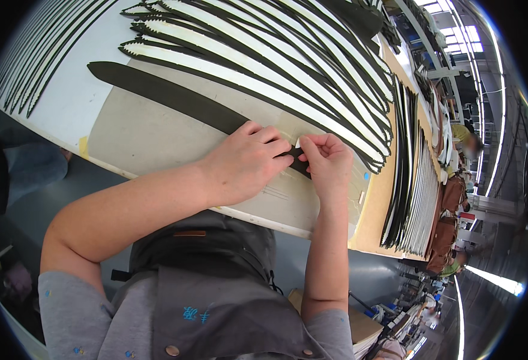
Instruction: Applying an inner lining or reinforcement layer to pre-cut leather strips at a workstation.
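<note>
A long black strip (168,96) with a pointed far-left end lies across the grey work board (138,138). Bent over its right part, my left hand (246,162) presses the strip down with curled, closed fingers. Just beside those fingertips, my right hand (330,159) is closed in a pinch on a small white piece (298,143), held right over the strip. How far the white piece reaches is hidden by the fingers. The strip's right end runs under my right hand.
Beyond the board lies a pile of black strips with white inner bands and toothed ends (246,72). More dark strips (399,168) stand in rows on the right; others (42,60) lie far left. A blue dot (366,176) marks the board's right side. Another person's leg (33,165) shows at left.
</note>
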Demonstrator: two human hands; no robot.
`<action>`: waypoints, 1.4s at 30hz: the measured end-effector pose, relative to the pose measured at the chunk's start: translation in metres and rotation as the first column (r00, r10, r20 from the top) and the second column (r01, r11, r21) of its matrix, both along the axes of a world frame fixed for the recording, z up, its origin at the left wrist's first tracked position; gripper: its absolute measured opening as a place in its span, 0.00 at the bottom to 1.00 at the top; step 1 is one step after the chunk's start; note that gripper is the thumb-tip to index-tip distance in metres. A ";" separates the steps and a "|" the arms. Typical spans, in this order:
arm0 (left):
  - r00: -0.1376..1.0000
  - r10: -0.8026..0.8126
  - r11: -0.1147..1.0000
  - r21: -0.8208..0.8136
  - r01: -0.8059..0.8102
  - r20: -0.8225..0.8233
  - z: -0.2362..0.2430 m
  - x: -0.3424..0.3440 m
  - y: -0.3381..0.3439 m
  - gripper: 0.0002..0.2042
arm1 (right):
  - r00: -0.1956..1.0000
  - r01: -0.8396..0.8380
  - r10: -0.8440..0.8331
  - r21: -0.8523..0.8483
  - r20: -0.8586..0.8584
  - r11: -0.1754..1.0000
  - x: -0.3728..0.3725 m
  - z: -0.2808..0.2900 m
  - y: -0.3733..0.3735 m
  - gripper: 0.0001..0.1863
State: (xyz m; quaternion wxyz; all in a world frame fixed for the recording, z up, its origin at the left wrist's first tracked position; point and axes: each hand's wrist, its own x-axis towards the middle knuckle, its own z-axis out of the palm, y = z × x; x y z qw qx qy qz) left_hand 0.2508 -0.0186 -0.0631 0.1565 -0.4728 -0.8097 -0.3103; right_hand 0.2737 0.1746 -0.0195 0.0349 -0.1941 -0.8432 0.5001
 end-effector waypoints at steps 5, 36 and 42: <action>1.000 -0.010 1.000 0.005 0.010 0.020 0.000 0.000 -0.003 0.11 | 0.988 0.039 -0.065 -0.180 -0.137 0.983 0.006 -0.002 0.005 0.07; 0.988 -0.027 0.999 -0.021 0.031 0.152 0.003 -0.001 -0.005 0.15 | 0.935 -0.004 0.109 0.297 -0.339 0.955 0.046 -0.023 -0.019 0.02; 0.993 -0.024 1.000 -0.010 0.025 0.113 0.004 -0.002 -0.004 0.11 | 0.938 0.086 -0.105 -0.071 -0.331 0.994 0.055 -0.014 -0.005 0.02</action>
